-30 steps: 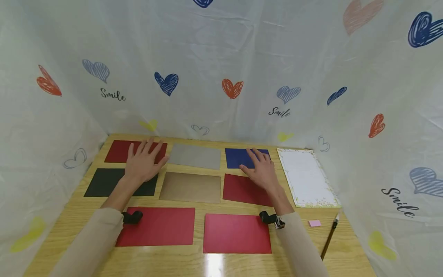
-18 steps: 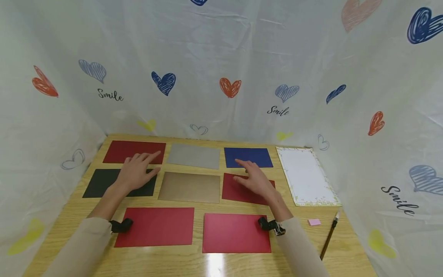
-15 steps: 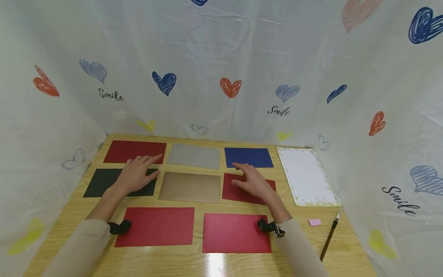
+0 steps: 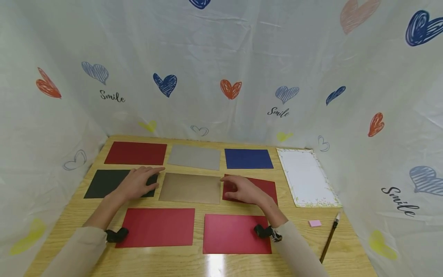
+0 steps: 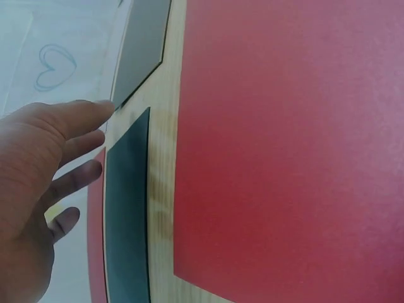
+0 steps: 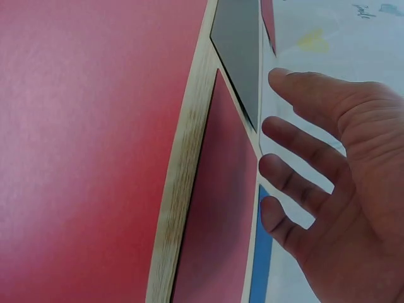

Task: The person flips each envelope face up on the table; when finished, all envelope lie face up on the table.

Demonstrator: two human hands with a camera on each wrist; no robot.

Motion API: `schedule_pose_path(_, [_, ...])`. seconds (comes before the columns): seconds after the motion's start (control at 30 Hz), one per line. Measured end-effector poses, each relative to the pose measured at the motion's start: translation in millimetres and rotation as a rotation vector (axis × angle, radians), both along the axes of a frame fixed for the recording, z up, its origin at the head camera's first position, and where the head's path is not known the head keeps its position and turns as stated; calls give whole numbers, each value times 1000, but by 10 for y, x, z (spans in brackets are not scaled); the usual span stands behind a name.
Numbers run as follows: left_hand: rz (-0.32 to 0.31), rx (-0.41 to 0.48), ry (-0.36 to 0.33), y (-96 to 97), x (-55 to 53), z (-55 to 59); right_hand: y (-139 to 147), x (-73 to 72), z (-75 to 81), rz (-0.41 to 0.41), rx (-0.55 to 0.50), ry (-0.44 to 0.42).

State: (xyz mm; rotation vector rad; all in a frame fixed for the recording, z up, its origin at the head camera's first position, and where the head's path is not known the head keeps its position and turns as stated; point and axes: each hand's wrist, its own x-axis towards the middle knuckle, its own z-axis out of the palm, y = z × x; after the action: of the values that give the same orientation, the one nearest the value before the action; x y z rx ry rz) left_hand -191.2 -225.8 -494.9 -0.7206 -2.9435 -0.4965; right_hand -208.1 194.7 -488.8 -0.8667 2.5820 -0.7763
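Observation:
My left hand (image 4: pixel 136 182) hovers over the right part of a dark green card (image 4: pixel 105 184), its fingers loosely bent and holding nothing. In the left wrist view, its fingers (image 5: pixel 76 180) are spread apart above the cards. Over a dark red card (image 4: pixel 261 186) is my right hand (image 4: pixel 245 189), also holding nothing, with its fingertips near the right edge of a tan card (image 4: pixel 190 187). The right wrist view has those fingers (image 6: pixel 297 183) relaxed and apart. Nearer me lie two bright red cards, the left one (image 4: pixel 159 227) and the right one (image 4: pixel 235 234).
Along the back lie another dark red card (image 4: pixel 135 153), a grey card (image 4: pixel 194 156) and a blue card (image 4: pixel 248 158). At right are a white bordered sheet (image 4: pixel 306 177), a pink eraser-like block (image 4: pixel 315 223) and a brush (image 4: pixel 330 238). A heart-print curtain (image 4: pixel 200 57) surrounds the table.
Both hands have drawn back toward me from the far row: the left from the back red card to the dark green one, the right from the blue card to the dark red one.

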Motion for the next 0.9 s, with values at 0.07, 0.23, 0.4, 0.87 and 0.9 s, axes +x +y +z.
schedule_pose_path(0.07, [-7, -4, -6, 6, 4, -8, -14, -8, -8, 10, 8, 3])
schedule_pose_path(0.23, [-19, -4, -15, 17, 5, -25, -52, -36, -31, 16, 40, 16])
schedule_pose_path(0.4, [-22, -10, -13, 31, -10, -53, -76, -62, -59, -2, 71, 12])
schedule_pose_path(0.87, [-18, -4, 14, 72, -16, -109, -126, -62, -73, 12, 79, 13])
schedule_pose_path(0.9, [-21, -1, 17, 75, -16, -112, -129, -60, -70, 10, 81, 14])
